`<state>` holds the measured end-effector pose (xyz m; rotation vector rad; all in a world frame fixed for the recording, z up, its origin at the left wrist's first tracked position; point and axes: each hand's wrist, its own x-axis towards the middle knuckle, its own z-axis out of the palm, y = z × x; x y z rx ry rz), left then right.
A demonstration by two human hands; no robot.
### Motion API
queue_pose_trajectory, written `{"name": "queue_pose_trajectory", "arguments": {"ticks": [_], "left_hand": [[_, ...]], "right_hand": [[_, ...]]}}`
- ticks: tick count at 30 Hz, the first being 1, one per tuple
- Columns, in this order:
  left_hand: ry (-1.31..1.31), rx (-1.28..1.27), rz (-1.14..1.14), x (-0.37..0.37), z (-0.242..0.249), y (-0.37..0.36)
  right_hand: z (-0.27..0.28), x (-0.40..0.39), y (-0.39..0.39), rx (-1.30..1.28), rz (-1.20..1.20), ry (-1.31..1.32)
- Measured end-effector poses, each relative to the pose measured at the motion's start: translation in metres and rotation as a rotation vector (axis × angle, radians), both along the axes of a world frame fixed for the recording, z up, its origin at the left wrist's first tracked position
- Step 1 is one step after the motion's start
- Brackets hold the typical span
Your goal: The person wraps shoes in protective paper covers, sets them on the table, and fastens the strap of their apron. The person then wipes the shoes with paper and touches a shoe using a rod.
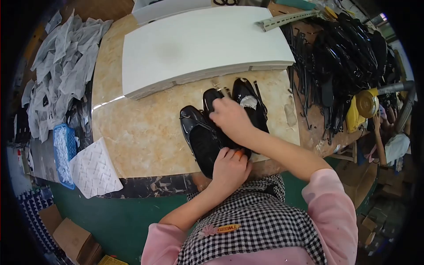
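Observation:
Shiny black shoes lie side by side, toes away from me: a left one [190, 117], a middle one [211, 97] and a right one [244, 88] with crumpled white paper [248, 102] inside. My left hand [230, 167] is closed with curled fingers at the heel end of the middle shoe, close beside the left shoe; a small orange thing [239, 153] shows at its fingers. My right hand [232, 118] is over the middle shoe's front, fingers bent and blurred. A small blurred brownish piece [226, 92] sticks out past its fingers; I cannot tell what it is.
A large white box [198, 42] stands behind the shoes, a slotted metal strip [287, 20] on its corner. Black straps [302, 66] and glossy black pieces [349, 48] are piled right. Left are white tissue sheets [66, 66], a blue basket [65, 154] and a printed sheet [95, 170].

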<state>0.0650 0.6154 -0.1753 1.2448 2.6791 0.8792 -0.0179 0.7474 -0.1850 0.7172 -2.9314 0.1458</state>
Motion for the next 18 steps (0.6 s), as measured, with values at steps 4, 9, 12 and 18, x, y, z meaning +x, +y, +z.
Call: {"name": "queue_pose_trajectory", "arguments": {"ticks": [4,9,12,18], "left_hand": [[-0.021,0.014,0.018,-0.006,-0.003,-0.002],[-0.016,0.037,0.019,-0.005,-0.002,-0.001],[0.018,0.018,0.006,-0.007,-0.001,0.003],[-0.228,-0.287,-0.213,-0.069,0.039,-0.004]], "right_hand": [[0.037,0.002,0.052,-0.847,-0.173,-0.63],[0.014,-0.005,0.035,-0.351,-0.265,-0.157],[0.002,-0.021,0.022,-0.322,-0.396,-0.102],[0.015,-0.008,0.029,-0.552,-0.365,-0.114]]}}
